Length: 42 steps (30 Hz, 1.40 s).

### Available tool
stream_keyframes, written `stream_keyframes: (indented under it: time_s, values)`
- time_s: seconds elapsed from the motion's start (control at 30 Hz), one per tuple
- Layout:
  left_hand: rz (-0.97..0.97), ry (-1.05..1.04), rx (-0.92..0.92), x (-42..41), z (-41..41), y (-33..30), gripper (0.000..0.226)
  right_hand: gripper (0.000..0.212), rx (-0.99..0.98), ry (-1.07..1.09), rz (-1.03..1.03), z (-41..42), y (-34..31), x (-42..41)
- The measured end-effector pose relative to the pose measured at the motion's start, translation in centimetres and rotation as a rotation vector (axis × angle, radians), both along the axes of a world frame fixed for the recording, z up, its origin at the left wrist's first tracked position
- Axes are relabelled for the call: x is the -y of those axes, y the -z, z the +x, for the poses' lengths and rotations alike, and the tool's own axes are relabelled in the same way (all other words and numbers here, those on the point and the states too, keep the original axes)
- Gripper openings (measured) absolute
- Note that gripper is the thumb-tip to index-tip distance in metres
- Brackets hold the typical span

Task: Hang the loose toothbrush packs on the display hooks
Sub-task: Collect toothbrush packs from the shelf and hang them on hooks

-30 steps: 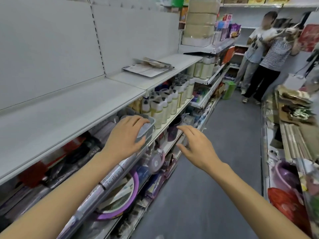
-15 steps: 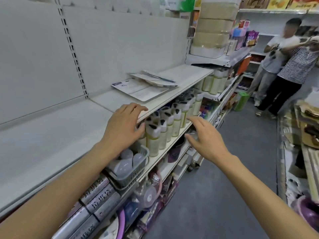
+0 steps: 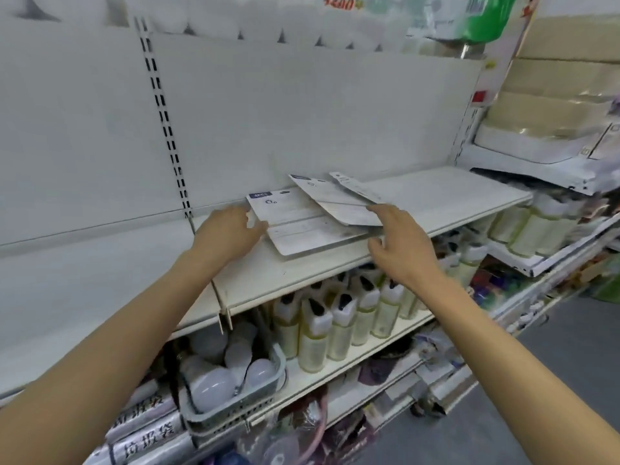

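1. Head view: three flat toothbrush packs lying fanned and overlapping on the white shelf, near its front edge and towards its left end; printed backs up, contents not readable.
2. Nearest and largest pack at the left of the fan, its lower corner close to the shelf's front edge; two narrower packs stacked over its right part, angled towards the back panel.
3. Left hand resting on the shelf at the left edge of the largest pack, fingers loosely bent and touching the card's side, not closed around it.
4. Right hand at the shelf's front edge, fingers relaxed and spread; index fingertip touching the lower corner of the overlapping packs, no grip seen.
5. White back panel above the shelf, a slotted upright at its left.
6. Shelf below: rows of pale bottles with white caps under the front edge.
7. Lower left: grey basket holding white bulbs.
8. Bottom left corner: wrapped rolls with printed characters.
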<state>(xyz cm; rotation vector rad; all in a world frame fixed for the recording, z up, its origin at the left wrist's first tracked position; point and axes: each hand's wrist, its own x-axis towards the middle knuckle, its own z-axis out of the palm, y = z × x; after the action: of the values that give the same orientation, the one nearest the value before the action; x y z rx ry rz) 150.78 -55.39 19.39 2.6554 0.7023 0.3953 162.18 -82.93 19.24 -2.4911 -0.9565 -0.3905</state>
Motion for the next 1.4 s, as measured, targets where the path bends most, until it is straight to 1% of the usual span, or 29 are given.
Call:
stream_keyframes:
  time_s: [0.1,0.17,0.2,0.3,0.4,0.47,0.5,0.57,0.63,0.7,0.73,0.77,0.83,0.87,0.93,1.03,1.1,1.27,1.4]
  values:
    - [-0.055,-0.079,-0.027,0.4,1.9,0.4,0.054,0.046,-0.118,0.014,0.126,4.3,-0.4,-0.1]
    - [-0.047,-0.125,0.008,0.5,3.0,0.8,0.048,0.037,-0.213,0.037,0.131,6.9,-0.6,-0.1]
    - [-0.035,-0.142,0.022,0.7,3.6,1.0,0.045,0.036,-0.24,0.048,0.11,8.2,-0.6,-0.1]
    - [-0.047,-0.166,0.038,1.3,5.1,0.8,0.042,0.044,-0.314,0.076,0.041,11.2,-0.5,-0.6]
    - [-0.152,-0.168,0.08,2.0,6.0,0.4,0.048,0.055,-0.348,0.066,-0.012,12.7,0.1,-1.2]
    - [-0.246,-0.178,0.137,2.4,6.2,0.1,0.049,0.06,-0.366,0.035,0.005,13.0,0.4,-1.7]
    - [-0.318,-0.18,0.184,2.5,6.2,0.0,0.043,0.061,-0.39,0.017,0.02,13.1,0.4,-1.9]
    - [-0.499,-0.191,0.286,2.5,5.9,0.0,0.033,0.065,-0.482,-0.021,0.07,13.4,0.0,-2.1]
    - [-0.68,-0.209,0.358,2.6,5.4,-0.2,0.034,0.074,-0.613,-0.066,0.141,13.6,-0.8,-2.3]
    - [-0.799,-0.209,0.4,2.9,4.9,-0.6,0.036,0.077,-0.713,-0.113,0.19,13.6,-1.5,-2.5]
    - [-0.843,-0.218,0.423,3.0,4.6,-0.8,0.038,0.076,-0.759,-0.128,0.199,13.7,-1.7,-2.6]
    - [-0.883,-0.233,0.448,3.2,4.2,-1.0,0.042,0.069,-0.813,-0.152,0.21,13.5,-1.9,-2.7]
    - [-0.954,-0.281,0.512,3.1,3.3,-1.2,0.057,0.048,-0.947,-0.206,0.218,13.1,-2.0,-3.0]
    - [-0.973,-0.302,0.543,3.0,2.8,-1.3,0.065,0.044,-1.007,-0.245,0.242,13.0,-2.0,-3.3]
    - [-0.979,-0.323,0.593,2.7,1.6,-1.2,0.073,0.043,-1.08,-0.295,0.338,12.6,-1.7,-4.0]
    - [-0.956,-0.315,0.673,2.5,-0.3,-1.0,0.073,0.02,-1.095,-0.337,0.483,10.9,-1.6,-5.3]
    - [-0.927,-0.316,0.724,2.6,-1.8,-1.1,0.071,0.012,-1.109,-0.346,0.538,9.8,-1.6,-6.4]
    - [-0.807,-0.385,0.83,2.3,-6.7,-1.5,0.066,0.014,-1.158,-0.47,0.605,6.6,-1.9,-9.2]
    - [-0.703,-0.45,0.897,1.6,-12.2,-2.0,0.061,0.013,-1.112,-0.579,0.649,3.0,-2.3,-11.5]
